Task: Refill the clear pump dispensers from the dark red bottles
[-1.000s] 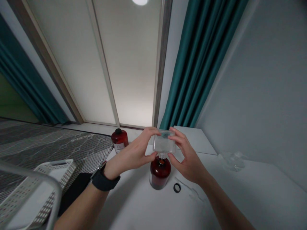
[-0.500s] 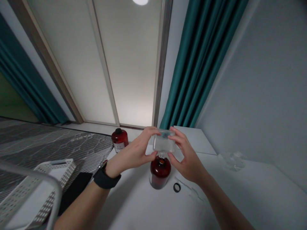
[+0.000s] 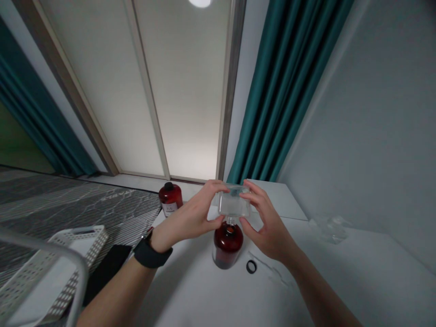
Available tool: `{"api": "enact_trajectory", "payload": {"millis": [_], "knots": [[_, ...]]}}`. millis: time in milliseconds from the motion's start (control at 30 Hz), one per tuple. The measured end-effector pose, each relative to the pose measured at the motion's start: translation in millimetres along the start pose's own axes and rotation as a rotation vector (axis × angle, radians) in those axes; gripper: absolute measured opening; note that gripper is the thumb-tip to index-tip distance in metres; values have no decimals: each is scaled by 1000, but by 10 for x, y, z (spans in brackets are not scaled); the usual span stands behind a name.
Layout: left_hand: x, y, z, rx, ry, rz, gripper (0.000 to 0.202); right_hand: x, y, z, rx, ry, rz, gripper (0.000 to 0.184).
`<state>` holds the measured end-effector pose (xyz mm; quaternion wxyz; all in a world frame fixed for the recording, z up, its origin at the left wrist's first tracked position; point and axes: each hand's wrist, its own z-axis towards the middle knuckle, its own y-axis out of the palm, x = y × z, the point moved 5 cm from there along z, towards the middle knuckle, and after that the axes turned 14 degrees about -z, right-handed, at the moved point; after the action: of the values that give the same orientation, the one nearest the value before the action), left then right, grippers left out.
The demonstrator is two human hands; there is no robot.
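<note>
Nearest, we've a black ring [image 3: 251, 266] at four o'clock from the upright red bottle [image 3: 227, 245], above which our left hand [image 3: 195, 213] at nine and right hand [image 3: 265, 230] at three clasp the neck-down clear bottle [image 3: 234, 205], fingers [image 3: 218, 187] both sides, seemingly for steadiness, a capped bottle [image 3: 170, 198] beyond at ten.

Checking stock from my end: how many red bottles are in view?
2. One red bottle is below the clear bottle held by the left hand and right hand; another red bottle is farther left, partly behind the left hand. More may be hidden.
</note>
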<state>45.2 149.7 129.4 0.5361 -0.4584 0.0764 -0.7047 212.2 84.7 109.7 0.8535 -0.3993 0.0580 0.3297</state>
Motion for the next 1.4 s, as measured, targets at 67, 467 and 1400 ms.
{"api": "enact_trajectory", "payload": {"millis": [67, 467, 1400], "knots": [[7, -2, 2, -5, -4, 1, 62, -9, -13, 1, -4, -1, -7, 52], [38, -13, 17, -2, 10, 4, 62, -27, -71, -9, -38, 26, 59, 50], [122, -38, 11, -15, 7, 48, 59, -24, -70, -11, -36, 91, 155, 69]]}}
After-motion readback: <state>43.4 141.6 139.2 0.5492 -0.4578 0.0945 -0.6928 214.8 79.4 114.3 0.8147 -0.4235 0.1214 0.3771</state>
